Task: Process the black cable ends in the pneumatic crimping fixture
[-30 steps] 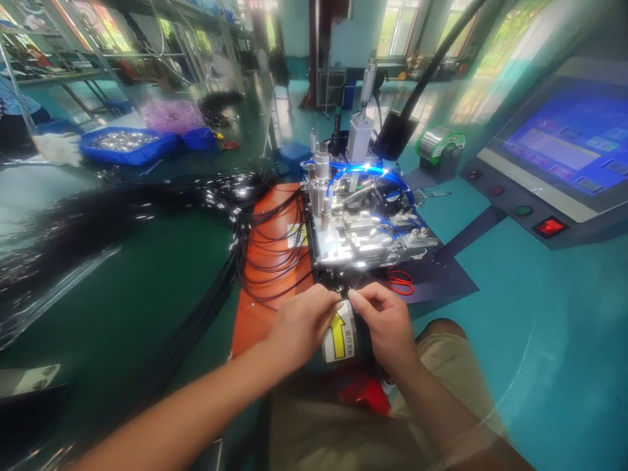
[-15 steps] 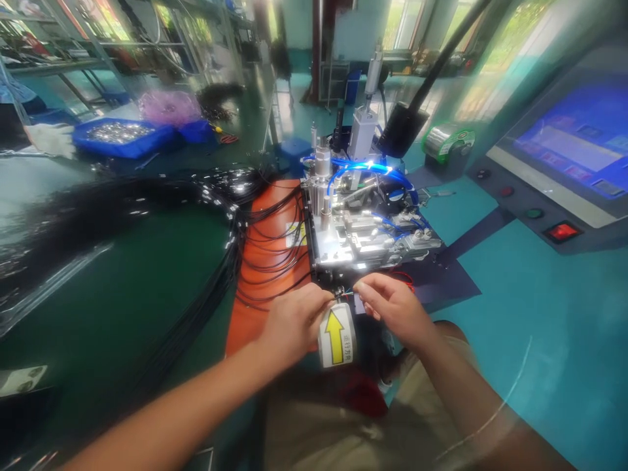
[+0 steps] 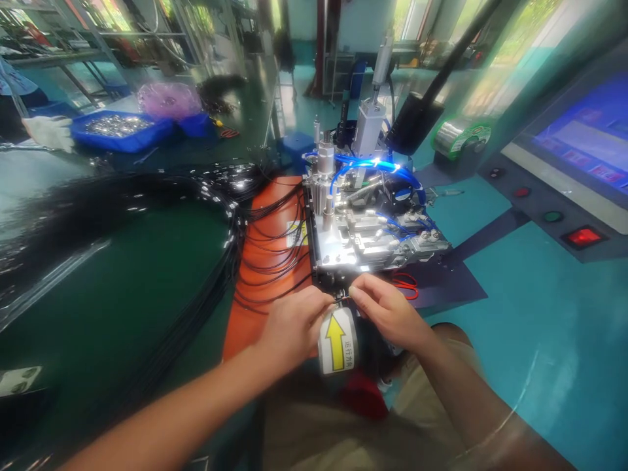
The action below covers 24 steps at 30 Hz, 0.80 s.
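Note:
In the head view, my left hand [image 3: 297, 320] is closed in a pinch around the end of a thin black cable. My right hand [image 3: 380, 307] pinches the fine wires [image 3: 345, 298] at that cable's tip, its fingertips almost meeting those of the left. Both hands are just in front of a metal machine [image 3: 373, 242] with blue air hoses [image 3: 377, 165]. Just below the fingertips is a white rounded part [image 3: 337, 341] bearing a yellow arrow. My fingers hide most of the cable end.
Black cables [image 3: 206, 307] lie across an orange panel [image 3: 235, 337] and the green bench [image 3: 161, 261] at left. A blue tray [image 3: 122, 139] of small metal parts stands behind. To the right are a solder wire spool [image 3: 461, 139] and a control screen [image 3: 589, 140].
My right hand has moved slightly left, closer to my left hand, so less wire shows between them. The left hand keeps its pinch. The view has shifted slightly.

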Each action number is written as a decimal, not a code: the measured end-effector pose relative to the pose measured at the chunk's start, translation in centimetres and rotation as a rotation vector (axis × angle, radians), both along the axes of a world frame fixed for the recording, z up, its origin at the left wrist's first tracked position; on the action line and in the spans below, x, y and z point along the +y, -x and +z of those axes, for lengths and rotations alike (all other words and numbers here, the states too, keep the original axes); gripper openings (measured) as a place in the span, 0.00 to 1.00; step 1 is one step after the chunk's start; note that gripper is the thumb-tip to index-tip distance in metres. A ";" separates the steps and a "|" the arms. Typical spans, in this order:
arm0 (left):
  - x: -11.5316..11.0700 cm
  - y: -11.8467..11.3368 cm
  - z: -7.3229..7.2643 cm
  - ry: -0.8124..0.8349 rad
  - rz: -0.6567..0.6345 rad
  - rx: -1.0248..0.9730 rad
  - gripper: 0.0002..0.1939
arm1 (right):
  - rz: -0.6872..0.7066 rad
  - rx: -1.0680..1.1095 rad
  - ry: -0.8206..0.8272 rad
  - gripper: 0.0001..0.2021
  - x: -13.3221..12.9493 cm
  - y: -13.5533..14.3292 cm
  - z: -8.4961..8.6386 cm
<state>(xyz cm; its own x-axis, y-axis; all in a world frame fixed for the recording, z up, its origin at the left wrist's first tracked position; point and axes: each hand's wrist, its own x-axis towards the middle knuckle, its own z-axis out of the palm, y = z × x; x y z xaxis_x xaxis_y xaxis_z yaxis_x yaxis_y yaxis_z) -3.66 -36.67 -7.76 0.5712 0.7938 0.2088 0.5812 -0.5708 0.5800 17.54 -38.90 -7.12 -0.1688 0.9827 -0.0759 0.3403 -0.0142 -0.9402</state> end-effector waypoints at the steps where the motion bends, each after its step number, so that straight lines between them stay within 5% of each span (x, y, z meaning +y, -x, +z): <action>1: 0.0 0.0 0.0 0.001 0.000 0.002 0.10 | 0.002 -0.001 -0.005 0.12 0.1 0.0 0.0; 17: 0.1 -0.1 0.3 0.024 -0.002 0.013 0.10 | -0.031 -0.095 -0.097 0.13 0.6 0.5 -0.4; 24: 0.0 -0.3 0.4 0.037 0.043 0.025 0.10 | -0.085 0.136 0.045 0.15 0.1 0.4 -1.5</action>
